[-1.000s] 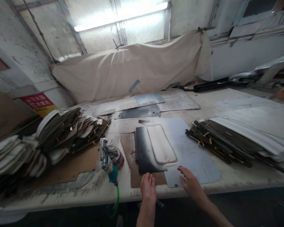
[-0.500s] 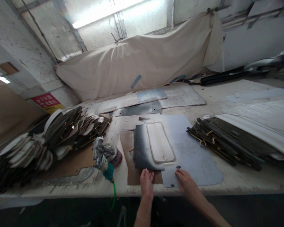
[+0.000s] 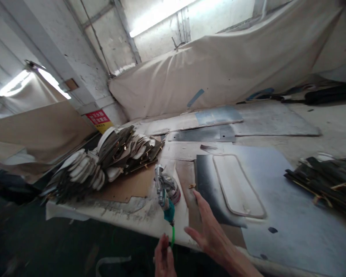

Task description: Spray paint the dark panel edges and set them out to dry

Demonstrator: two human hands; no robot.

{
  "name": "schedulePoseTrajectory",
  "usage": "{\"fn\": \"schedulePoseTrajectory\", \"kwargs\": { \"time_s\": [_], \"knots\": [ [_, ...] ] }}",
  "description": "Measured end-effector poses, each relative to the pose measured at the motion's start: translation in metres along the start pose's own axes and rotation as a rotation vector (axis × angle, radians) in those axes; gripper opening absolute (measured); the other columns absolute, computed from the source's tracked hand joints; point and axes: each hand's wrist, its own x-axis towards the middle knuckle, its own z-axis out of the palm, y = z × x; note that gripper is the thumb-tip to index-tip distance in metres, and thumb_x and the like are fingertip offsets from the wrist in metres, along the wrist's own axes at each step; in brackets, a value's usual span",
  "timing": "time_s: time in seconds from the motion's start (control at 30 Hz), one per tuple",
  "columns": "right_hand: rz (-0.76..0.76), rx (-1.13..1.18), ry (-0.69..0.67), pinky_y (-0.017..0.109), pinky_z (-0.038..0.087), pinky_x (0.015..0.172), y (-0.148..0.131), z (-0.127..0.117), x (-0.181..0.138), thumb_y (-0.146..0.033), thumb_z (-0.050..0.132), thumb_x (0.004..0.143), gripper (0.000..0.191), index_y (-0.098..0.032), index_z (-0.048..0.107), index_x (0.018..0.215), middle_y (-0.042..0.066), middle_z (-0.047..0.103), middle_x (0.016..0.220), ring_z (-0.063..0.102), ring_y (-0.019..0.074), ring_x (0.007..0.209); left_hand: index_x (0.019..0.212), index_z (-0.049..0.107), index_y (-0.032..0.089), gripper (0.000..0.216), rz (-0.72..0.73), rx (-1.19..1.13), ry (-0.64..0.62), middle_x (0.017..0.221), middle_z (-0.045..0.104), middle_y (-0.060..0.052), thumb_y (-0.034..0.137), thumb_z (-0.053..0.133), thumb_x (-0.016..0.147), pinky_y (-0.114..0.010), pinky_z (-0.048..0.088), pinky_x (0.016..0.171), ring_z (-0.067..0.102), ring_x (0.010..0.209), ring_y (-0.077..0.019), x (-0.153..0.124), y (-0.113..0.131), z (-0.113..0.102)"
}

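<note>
- Here, the right hand hung open over the front edge of the workbench, fingers spread and thumb out, palm turned toward the spray gun; it touched nothing.
- The left hand sat lower, just off the bench's front edge beneath the gun, fingers held loosely together and gripping nothing that could be seen.
- The spray gun stood upright near the front edge, left of the middle, with a green hose dropping from its teal fitting over the edge, just beside the left hand.
- Judged by its looks, the gun was rigid metal, fairly heavy for its size and top-heavy on its cup, so the grip section above the hose fitting seemed the sound place to take it; the hose would drag a little.
- The paint residue on it could make the body tacky or slick; that could not be told.
- A dark panel with a pale rounded pad on it lay just to the right of the gun, on a grey sheet.
- A heap of pale and dark cut pieces lay toward the left end, and dark strips lay at the right edge.
</note>
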Motion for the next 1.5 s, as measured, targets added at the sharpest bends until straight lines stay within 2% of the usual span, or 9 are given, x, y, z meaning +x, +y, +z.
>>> {"fn": "schedulePoseTrajectory", "kwargs": {
  "time_s": [0.17, 0.33, 0.63, 0.83, 0.97, 1.1, 1.23, 1.37, 1.5],
  "knots": [
    [0.008, 0.103, -0.067, 0.055, 0.018, 0.108, -0.04, 0.094, 0.079, -0.023, 0.069, 0.064, 0.108, -0.021, -0.007, 0.14, 0.016, 0.009, 0.148, 0.009, 0.0306, 0.136, 0.113, 0.053, 0.02, 0.044, 0.081, -0.04, -0.069, 0.128, 0.051, -0.007, 0.042, 0.047, 0.076, -0.036, 0.026, 0.108, 0.039, 0.125, -0.021, 0.103, 0.057, -0.02],
    [0.001, 0.027, -0.021, 0.055, 0.023, 0.106, -0.031, 0.149, 0.118, -0.021, 0.067, 0.063, 0.098, -0.02, 0.006, 0.14, 0.015, 0.022, 0.145, 0.014, 0.0327, 0.134, 0.115, 0.053, 0.019, 0.048, 0.002, -0.136, -0.334, 0.129, 0.051, -0.007, 0.046, 0.049, 0.075, -0.036, 0.031, 0.106, 0.038, 0.126, -0.0226, 0.166, 0.057, -0.007],
    [0.1, 0.077, 0.092, 0.047, 0.034, 0.1, -0.039, 0.151, 0.153, -0.017, 0.062, 0.063, 0.072, -0.014, 0.034, 0.129, 0.014, 0.051, 0.121, 0.044, 0.0277, 0.114, 0.104, 0.059, 0.022, 0.042, -0.098, -0.035, -0.451, 0.117, 0.061, -0.007, 0.046, 0.054, 0.07, -0.038, 0.035, 0.104, 0.041, 0.124, -0.0255, 0.199, 0.001, 0.024],
    [-0.001, 0.181, 0.205, 0.038, 0.037, 0.1, -0.029, 0.148, 0.151, -0.014, 0.056, 0.063, 0.068, -0.014, 0.035, 0.128, 0.012, 0.051, 0.122, 0.047, 0.0231, 0.114, 0.104, 0.059, 0.018, 0.052, -0.026, 0.056, -0.578, 0.12, 0.058, -0.009, 0.054, 0.051, 0.067, -0.04, 0.03, 0.107, 0.038, 0.125, -0.0279, 0.194, 0.002, 0.033],
    [0.051, 0.229, 0.296, 0.035, 0.047, 0.086, -0.04, 0.12, 0.134, -0.016, 0.051, 0.065, 0.048, -0.015, 0.048, 0.113, 0.008, 0.061, 0.099, 0.058, 0.0214, 0.091, 0.103, 0.059, 0.019, 0.052, 0.071, 0.002, -0.541, 0.121, 0.057, -0.009, 0.057, 0.049, 0.069, -0.038, 0.035, 0.103, 0.045, 0.12, -0.0264, 0.166, 0.009, 0.02],
    [0.193, 0.443, 0.255, 0.028, 0.05, 0.068, -0.062, 0.046, 0.076, -0.022, 0.053, 0.073, 0.023, -0.019, 0.054, 0.096, 0.002, 0.06, 0.084, 0.057, 0.0151, 0.071, 0.102, 0.061, 0.021, 0.05, 0.103, 0.085, -0.419, 0.117, 0.06, -0.007, 0.058, 0.045, 0.073, -0.041, 0.039, 0.098, 0.057, 0.102, -0.0249, 0.144, -0.004, -0.005],
    [0.343, 0.405, 0.311, 0.034, 0.049, 0.079, -0.067, -0.029, -0.009, -0.036, 0.053, 0.079, 0.02, -0.022, 0.061, 0.091, 0.004, 0.063, 0.085, 0.059, 0.02, 0.083, 0.104, 0.06, 0.02, 0.046, 0.169, 0.23, -0.478, 0.117, 0.059, -0.008, 0.051, 0.048, 0.072, -0.044, 0.032, 0.104, 0.05, 0.112, -0.0258, 0.132, -0.022, -0.012],
    [0.532, 0.23, 0.335, 0.04, 0.048, 0.082, -0.05, -0.073, -0.083, -0.038, 0.055, 0.078, 0.025, -0.023, 0.065, 0.094, 0.008, 0.064, 0.088, 0.058, 0.026, 0.089, 0.1, 0.063, 0.02, 0.032, 0.283, 0.144, -0.605, 0.111, 0.061, -0.009, 0.032, 0.055, 0.072, -0.04, 0.03, 0.105, 0.05, 0.11, -0.0226, 0.092, -0.018, 0.022],
    [0.56, 0.087, 0.317, 0.036, 0.049, 0.08, -0.022, -0.097, -0.132, -0.033, 0.063, 0.072, 0.031, -0.024, 0.065, 0.102, 0.007, 0.065, 0.091, 0.06, 0.0255, 0.088, 0.093, 0.066, 0.022, 0.025, 0.189, -0.057, -0.968, 0.114, 0.061, -0.009, 0.018, 0.058, 0.069, -0.037, 0.026, 0.108, 0.05, 0.11, -0.0216, 0.025, -0.001, 0.087]
  ]
}}
